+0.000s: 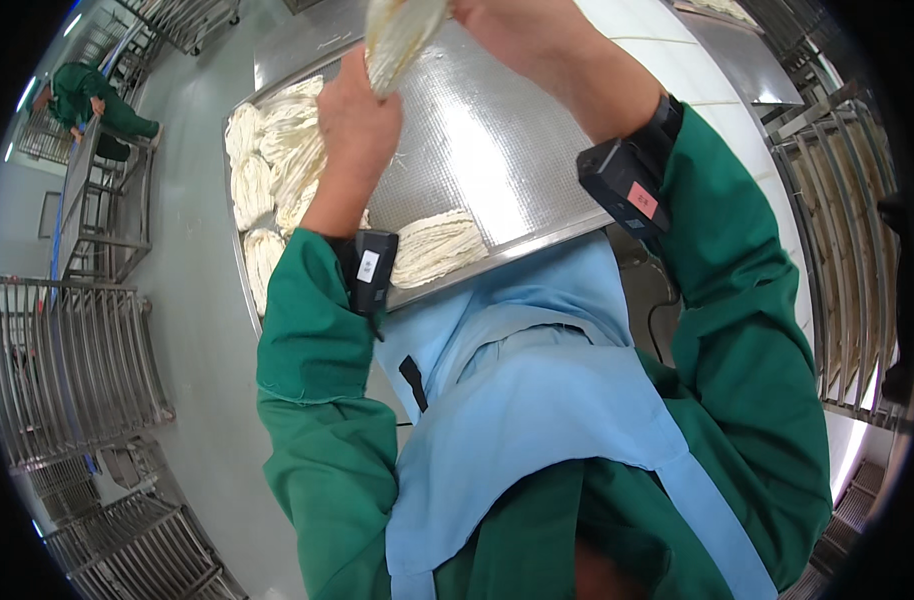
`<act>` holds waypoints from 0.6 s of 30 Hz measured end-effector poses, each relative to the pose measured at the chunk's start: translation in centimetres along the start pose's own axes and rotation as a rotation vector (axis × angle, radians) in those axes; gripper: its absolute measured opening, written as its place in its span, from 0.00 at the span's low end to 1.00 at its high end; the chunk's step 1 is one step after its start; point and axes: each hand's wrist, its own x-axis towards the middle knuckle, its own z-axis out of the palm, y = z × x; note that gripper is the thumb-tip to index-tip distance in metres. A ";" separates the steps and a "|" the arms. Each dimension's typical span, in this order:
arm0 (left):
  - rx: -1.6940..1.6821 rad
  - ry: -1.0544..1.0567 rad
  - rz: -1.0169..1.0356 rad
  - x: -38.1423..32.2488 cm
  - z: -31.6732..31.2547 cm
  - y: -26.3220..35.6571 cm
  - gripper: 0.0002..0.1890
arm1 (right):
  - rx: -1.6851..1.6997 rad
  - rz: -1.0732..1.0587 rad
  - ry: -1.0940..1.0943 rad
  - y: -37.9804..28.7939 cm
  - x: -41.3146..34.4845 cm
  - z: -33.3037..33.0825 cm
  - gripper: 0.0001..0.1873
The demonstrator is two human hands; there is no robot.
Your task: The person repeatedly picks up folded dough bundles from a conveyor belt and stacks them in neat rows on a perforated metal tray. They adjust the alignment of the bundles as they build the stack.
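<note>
A bundle of pale, flat noodle strands is raised above a perforated metal tray, its upper end cut off by the top of the picture. My left hand is closed at the bundle's lower left side. At the upper right side my right hand grips the same bundle, though its fingers are partly out of view. Several folded noodle bundles fill the tray's left side, partly hidden by my left arm. One more noodle bundle lies along the near edge, right of my left wrist.
White panels run along the tray's right side. Metal racks stand at the far right, and others at the left across the floor. A person in green bends over a metal cart at the upper left.
</note>
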 end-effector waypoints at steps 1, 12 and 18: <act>0.200 -0.007 0.119 -1.4 -0.4 -1.9 0.29 | 0.046 0.011 0.042 0.6 -0.4 -1.4 0.13; 0.325 -0.511 0.290 -10.8 4.5 -11.8 0.26 | 0.075 0.413 0.636 15.8 -11.9 -16.5 0.13; 0.173 -0.746 0.053 -10.8 4.3 -13.3 0.44 | -0.104 0.491 0.692 17.6 -12.9 -17.5 0.12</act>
